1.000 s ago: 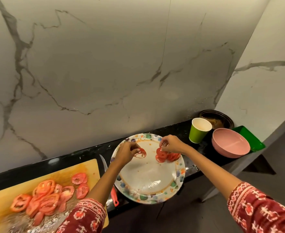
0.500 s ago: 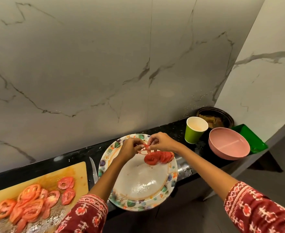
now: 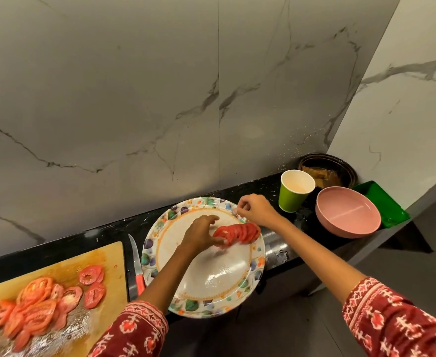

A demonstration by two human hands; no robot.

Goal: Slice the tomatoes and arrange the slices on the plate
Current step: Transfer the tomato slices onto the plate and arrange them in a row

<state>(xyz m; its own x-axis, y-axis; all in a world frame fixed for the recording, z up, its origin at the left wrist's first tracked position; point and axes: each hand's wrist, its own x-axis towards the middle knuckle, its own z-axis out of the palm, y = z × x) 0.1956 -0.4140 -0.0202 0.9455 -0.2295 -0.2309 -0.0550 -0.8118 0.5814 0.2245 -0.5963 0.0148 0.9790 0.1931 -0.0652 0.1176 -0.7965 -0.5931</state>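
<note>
A round plate (image 3: 211, 300) with a leaf-patterned rim sits on the black counter, its near edge overhanging. A short overlapping row of red tomato slices (image 3: 242, 231) lies on its far right part. My left hand (image 3: 201, 233) reaches over the plate, its fingertips on the left end of that row. My right hand (image 3: 255, 208) hovers over the plate's far rim with loosely curled fingers and nothing seen in it. Several more tomato slices (image 3: 42, 305) lie on the wet wooden cutting board (image 3: 109, 256) at the left.
A knife (image 3: 137, 264) with a red handle lies between board and plate. Right of the plate stand a green paper cup (image 3: 294, 191), a pink bowl (image 3: 348, 215), a green tray (image 3: 381, 202) and a dark dish (image 3: 327, 168). A marble wall rises behind the counter.
Both hands pinched a slice together over the plate; now the left hand lays it at the row's left end. The right hand has let go and drawn back to the far rim.
</note>
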